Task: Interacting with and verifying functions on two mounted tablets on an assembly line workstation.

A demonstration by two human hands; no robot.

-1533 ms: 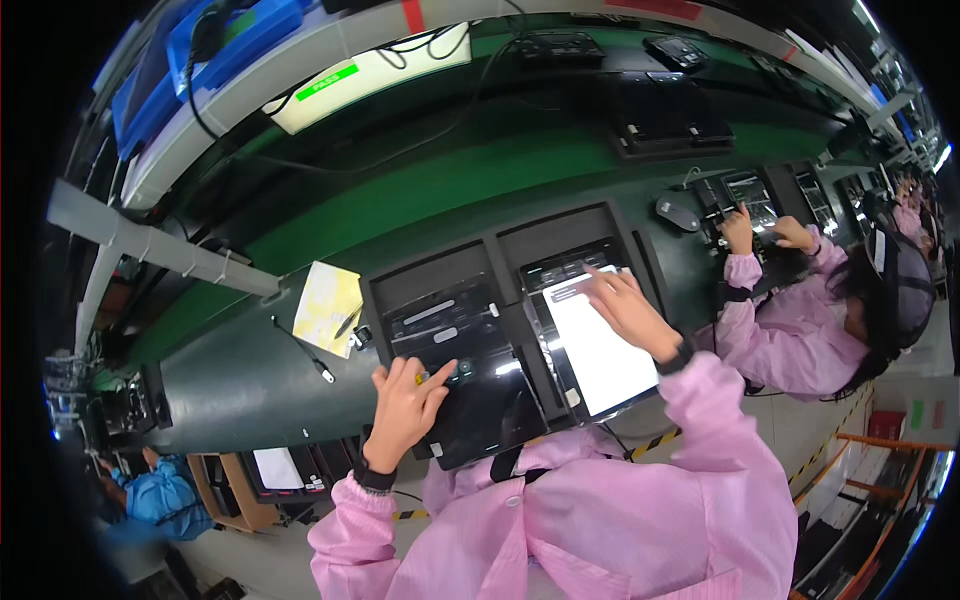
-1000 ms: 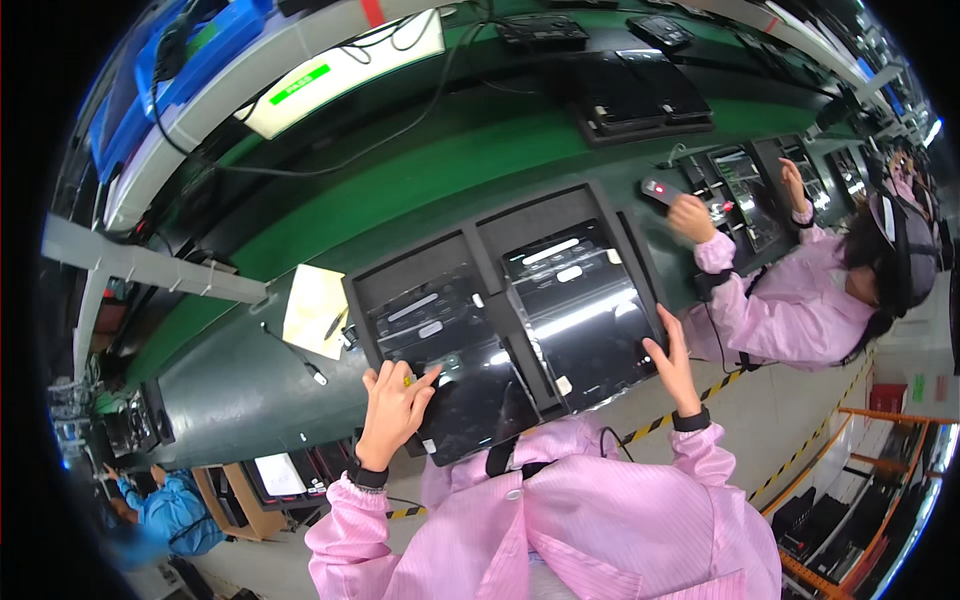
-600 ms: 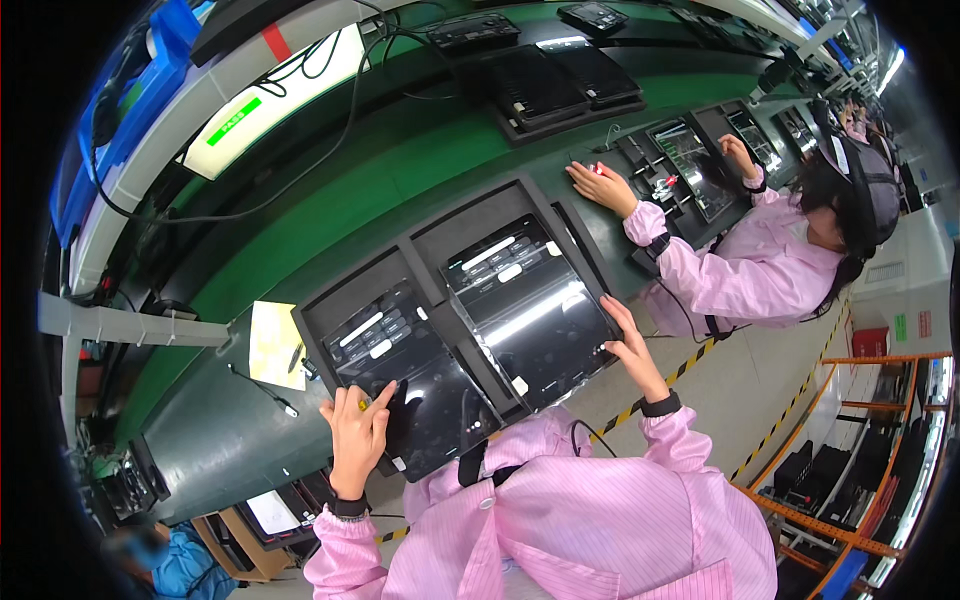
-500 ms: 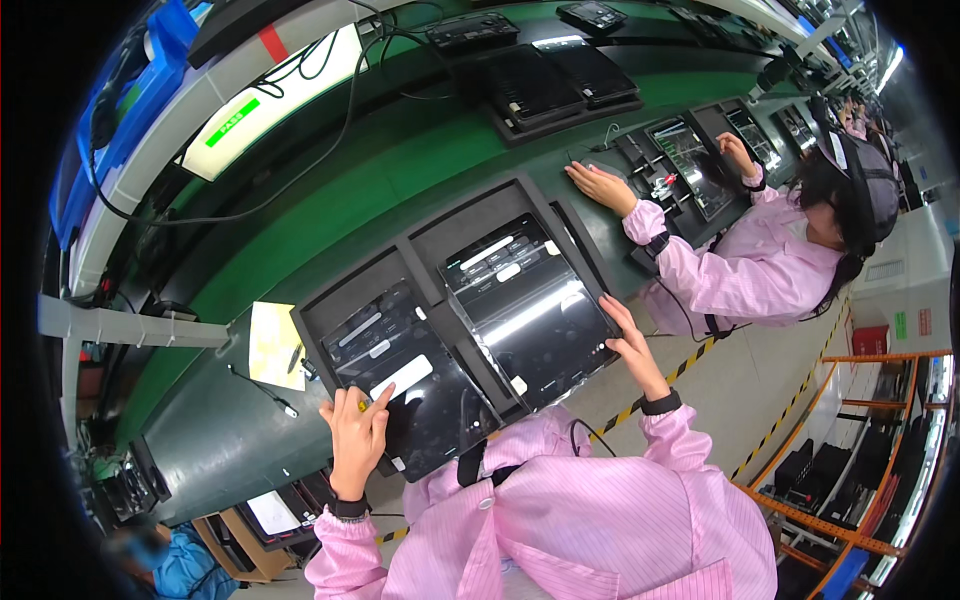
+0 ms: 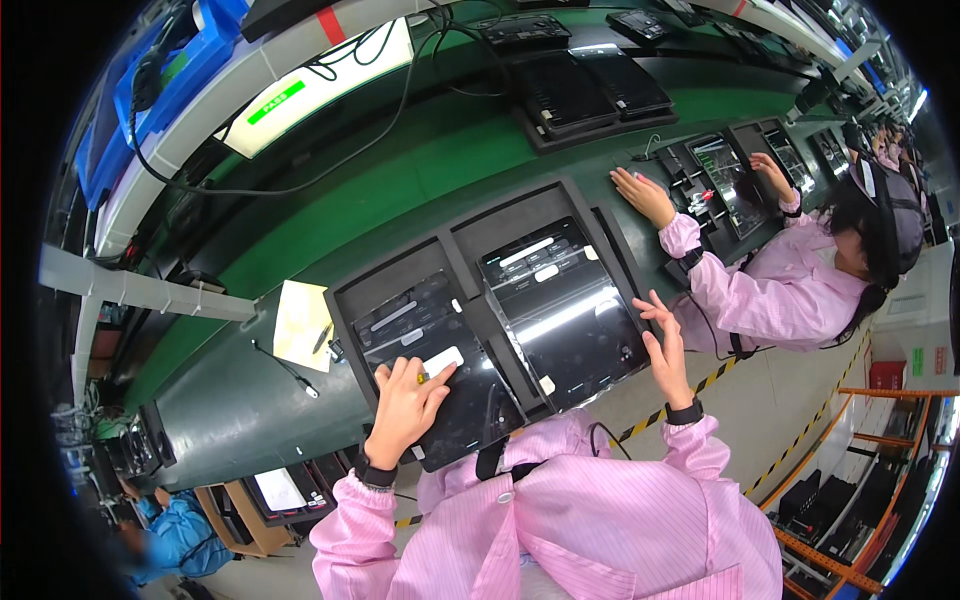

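Two black tablets lie side by side in a dark foam tray. On the left tablet (image 5: 470, 410) the lit screen shows a white box. My left hand (image 5: 408, 405) is over that tablet, its index finger stretched onto the right end of the box and its other fingers loosely bent, holding nothing. A small yellow band shows on one finger. The right tablet (image 5: 575, 345) also has a lit screen, with a glossy film over it catching the light. Beside its right edge, my right hand (image 5: 664, 350) is open with fingers apart and nothing in them.
Left of the tray (image 5: 395, 262) lie a yellow sheet (image 5: 303, 325) with a pen and a cable (image 5: 285, 372). More tablets (image 5: 570, 95) stand in a tray across the green bench. A co-worker (image 5: 770, 275) in pink works at the right. A lit monitor (image 5: 320, 85) hangs far left.
My left index finger has slid right across the white box on the left tablet. My right hand has come away from the right tablet's edge. The whole view has shifted slightly.
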